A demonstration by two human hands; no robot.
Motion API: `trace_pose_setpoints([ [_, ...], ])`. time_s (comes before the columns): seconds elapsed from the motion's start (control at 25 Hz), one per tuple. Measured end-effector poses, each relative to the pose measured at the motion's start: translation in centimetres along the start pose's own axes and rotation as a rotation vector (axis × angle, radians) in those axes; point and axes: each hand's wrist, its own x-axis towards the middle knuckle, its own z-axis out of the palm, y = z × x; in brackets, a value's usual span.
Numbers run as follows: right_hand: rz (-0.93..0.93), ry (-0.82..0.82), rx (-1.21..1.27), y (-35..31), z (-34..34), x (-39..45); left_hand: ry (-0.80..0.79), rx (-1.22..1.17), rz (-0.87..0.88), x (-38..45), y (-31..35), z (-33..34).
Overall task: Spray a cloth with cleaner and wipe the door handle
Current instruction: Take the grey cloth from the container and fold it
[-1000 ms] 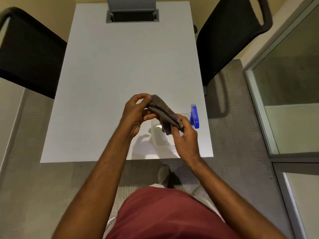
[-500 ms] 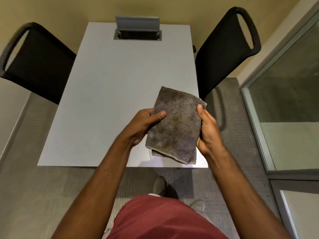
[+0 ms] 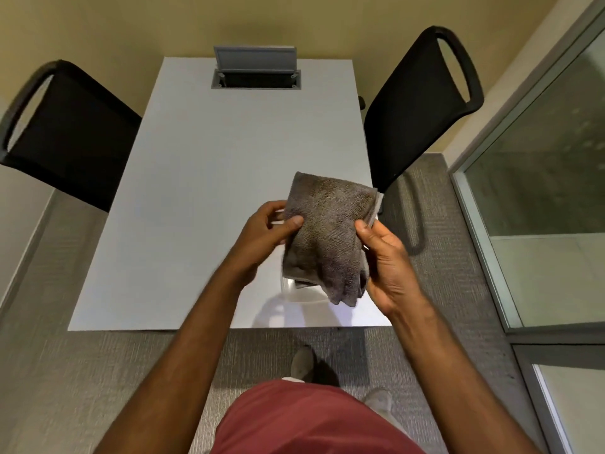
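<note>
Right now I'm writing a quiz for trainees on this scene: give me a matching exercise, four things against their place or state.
Things:
1. grey cloth
2. white table
3. black chair with the upright loop back
4. clear plastic container

Places or states:
A. on the table's near edge, partly hidden under the cloth
B. held in the air between both hands
C. beside the table's right edge, near the glass wall
D. has a hatch open at its far end

Pairs: 1-B, 2-D, 3-C, 4-A
</note>
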Motion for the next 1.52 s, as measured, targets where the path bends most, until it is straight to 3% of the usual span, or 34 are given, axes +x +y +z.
trace_pose_setpoints([
  [0.08,-0.108,0.036,-0.193,0.0,1.0,0.0,0.092,0.099,0.095,-0.8,0.4,1.3],
  [0.2,-0.196,0.017,-0.360,0.4,2.3,0.0,-0.171,-0.152,0.112,-1.7,0.6,3.3],
  [0.28,-0.170,0.018,-0.343,0.8,3.1,0.1,-0.240,-0.229,0.106,-2.1,0.9,3.8],
  [0.44,-0.132,-0.005,-0.334,0.6,3.3,0.0,-0.153,-0.293,0.093,-1.7,0.6,3.5],
  [0.56,-0.132,0.001,-0.358,0.0,3.2,0.1,-0.097,-0.426,-0.017,-1.5,0.1,3.0],
  [0.72,-0.077,0.113,-0.218,-2.4,2.1,0.7,-0.037,-0.741,-0.198,-1.0,0.4,1.0],
  [0.92,-0.002,0.170,0.098,-5.2,-0.2,1.6,-0.049,-0.928,-0.136,-0.6,0.7,-1.9],
  [1.08,0.086,0.136,0.145,-4.0,-1.0,2.4,-0.081,-0.920,-0.083,-0.9,0.8,-2.2],
  [1.32,0.103,0.165,-0.206,0.0,-0.2,3.9,-0.179,-0.750,-0.003,-0.9,1.7,-2.4],
  [1.52,0.188,-0.013,-0.187,1.1,0.0,4.4,-0.174,-0.690,0.046,-1.0,3.1,-3.9],
])
